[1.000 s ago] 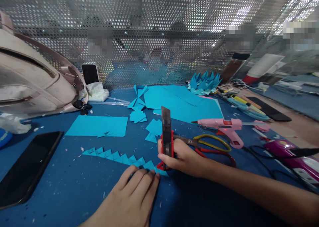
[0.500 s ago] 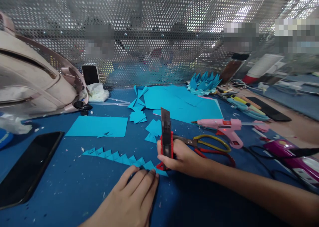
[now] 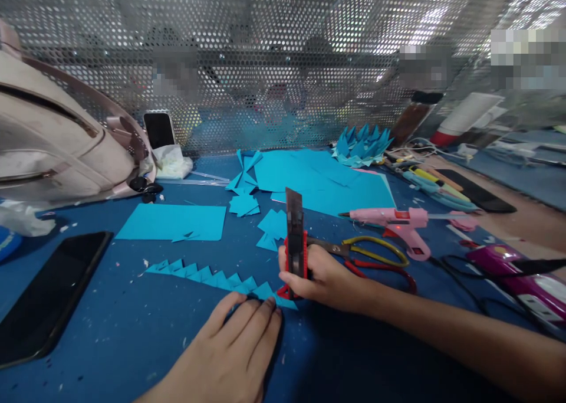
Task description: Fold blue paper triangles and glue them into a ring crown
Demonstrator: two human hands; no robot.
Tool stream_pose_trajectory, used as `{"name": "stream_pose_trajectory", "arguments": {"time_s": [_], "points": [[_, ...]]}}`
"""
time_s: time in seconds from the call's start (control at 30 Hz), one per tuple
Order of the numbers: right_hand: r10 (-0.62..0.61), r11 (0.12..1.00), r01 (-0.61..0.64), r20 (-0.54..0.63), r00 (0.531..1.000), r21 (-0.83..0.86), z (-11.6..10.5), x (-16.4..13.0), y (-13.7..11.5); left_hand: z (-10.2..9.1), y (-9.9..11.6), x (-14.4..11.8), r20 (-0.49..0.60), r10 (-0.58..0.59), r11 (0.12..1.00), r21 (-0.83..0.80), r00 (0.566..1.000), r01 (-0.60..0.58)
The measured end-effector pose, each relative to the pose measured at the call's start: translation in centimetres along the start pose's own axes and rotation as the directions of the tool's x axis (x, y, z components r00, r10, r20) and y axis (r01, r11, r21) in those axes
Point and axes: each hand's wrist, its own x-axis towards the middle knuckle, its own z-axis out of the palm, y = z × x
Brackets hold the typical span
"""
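A zigzag strip of folded blue paper (image 3: 211, 277) lies across the middle of the blue table. My left hand (image 3: 239, 338) rests on the table with its fingers lying flat, the tips pressing the strip near its right end. My right hand (image 3: 329, 276) is closed around a red and black stapler (image 3: 296, 238), which stands upright, seen end-on. The stapler's lower end is at the strip's right end, beside my left fingertips; whether its jaws bite the paper is hidden. Small folded blue paper pieces (image 3: 267, 228) lie just behind the stapler.
Scissors (image 3: 375, 251) and a pink glue gun (image 3: 393, 215) lie right of my right hand. Behind are blue sheets (image 3: 300, 176) and a spiky paper piece (image 3: 362, 145). A blue rectangle (image 3: 172, 222), phone (image 3: 53, 297) and bag (image 3: 57, 137) are left; a perforated metal screen (image 3: 265, 55) stands behind.
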Motion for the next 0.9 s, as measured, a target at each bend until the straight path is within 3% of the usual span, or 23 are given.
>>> {"name": "stream_pose_trajectory", "arguments": {"time_s": [0.17, 0.9], "points": [[-0.018, 1.000, 0.018, -0.011, 1.000, -0.007, 0.00, -0.01, -0.02, -0.06, -0.12, 0.14, 0.048, -0.017, 0.999, -0.039, 0.999, 0.019], [-0.008, 0.995, 0.006, 0.019, 1.000, 0.097, -0.12, -0.22, 0.33, -0.29, -0.23, 0.34, 0.050, 0.007, 0.999, -0.037, 0.999, -0.005]]}}
